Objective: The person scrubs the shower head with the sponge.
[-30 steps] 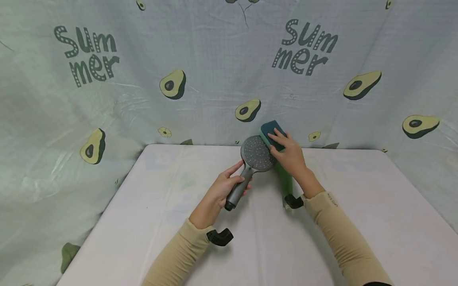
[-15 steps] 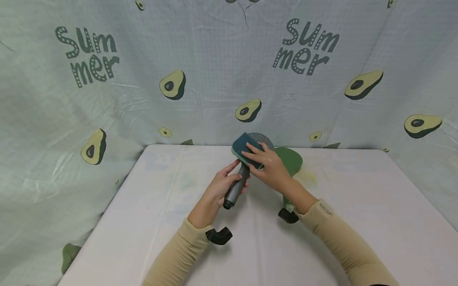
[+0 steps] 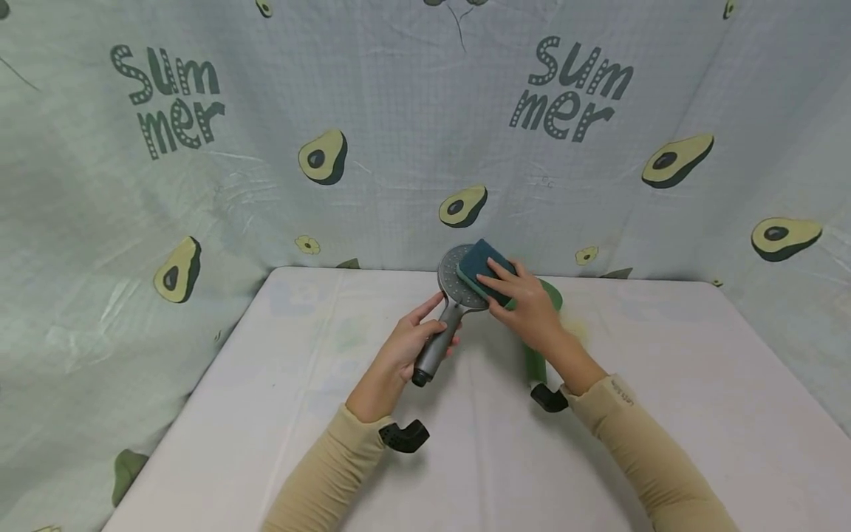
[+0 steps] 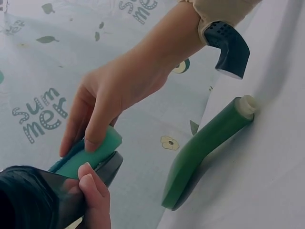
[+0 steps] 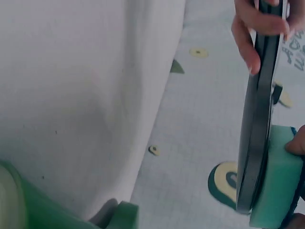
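Observation:
My left hand (image 3: 407,346) grips the grey handle of a handheld shower head (image 3: 449,273), its round nozzle face turned up above the table. With my right hand (image 3: 530,309) I hold a sponge (image 3: 484,267), dark blue on top and mint green below, against the right part of that face. The right wrist view shows the sponge's green side (image 5: 276,183) flat on the shower head (image 5: 255,143). Partly behind my right hand and forearm, a green shower head (image 3: 535,365) with a pale threaded end lies on the table; the left wrist view shows its handle (image 4: 209,133) whole.
A white cloth covers the table (image 3: 359,443), with its back edge against a hanging sheet (image 3: 392,96) printed with avocados and lettering. Dark curved wrist pieces (image 3: 404,437) stick out at both cuffs.
The sponge has gone left across the shower head's face, covering most of it, then back right onto its right part. My left hand keeps its grip, with the shower head shifted slightly left.

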`<state>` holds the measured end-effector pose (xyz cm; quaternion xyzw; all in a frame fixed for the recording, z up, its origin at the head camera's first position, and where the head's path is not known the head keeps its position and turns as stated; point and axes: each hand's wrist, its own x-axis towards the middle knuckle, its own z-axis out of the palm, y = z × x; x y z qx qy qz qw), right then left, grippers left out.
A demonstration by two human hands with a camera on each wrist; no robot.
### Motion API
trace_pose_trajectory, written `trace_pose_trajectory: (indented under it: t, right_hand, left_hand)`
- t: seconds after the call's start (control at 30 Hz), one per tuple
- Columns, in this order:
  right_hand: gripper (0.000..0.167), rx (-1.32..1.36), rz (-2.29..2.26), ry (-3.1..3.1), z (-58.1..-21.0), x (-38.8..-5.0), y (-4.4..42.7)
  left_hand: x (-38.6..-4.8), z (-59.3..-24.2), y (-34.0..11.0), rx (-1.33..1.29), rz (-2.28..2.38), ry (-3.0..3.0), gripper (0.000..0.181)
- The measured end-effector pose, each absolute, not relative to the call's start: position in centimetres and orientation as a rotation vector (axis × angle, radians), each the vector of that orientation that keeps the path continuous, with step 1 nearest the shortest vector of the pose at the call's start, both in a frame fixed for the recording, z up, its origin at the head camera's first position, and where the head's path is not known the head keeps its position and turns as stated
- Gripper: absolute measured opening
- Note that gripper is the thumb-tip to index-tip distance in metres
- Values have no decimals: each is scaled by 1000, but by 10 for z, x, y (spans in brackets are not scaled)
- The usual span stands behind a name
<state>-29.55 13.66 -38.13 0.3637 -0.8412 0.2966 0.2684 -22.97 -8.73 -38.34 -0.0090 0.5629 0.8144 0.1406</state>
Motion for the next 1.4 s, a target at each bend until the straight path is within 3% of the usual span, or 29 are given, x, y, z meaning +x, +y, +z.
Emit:
trace_pose_trajectory:
  t: [0.2,0.57,0.97,1.4]
  right_hand:
    - [42,1105,761,-2174,-384,-292,135]
    - [42,813,862,-2311,-383,-301,169]
    - [43,826,974,-2290,-386,-301,176]
    - [42,871,1009,-2275,-386,-294,174]
  left_hand:
    - [-230,-380,-88,-46,2376,1616,64]
    - [-232,-381,-88,-57,2400,1596,65]
    - [-233,-382,-89,-131,2457,1588,52]
    - [-235,-383,-88,-196,2622,1433,62]
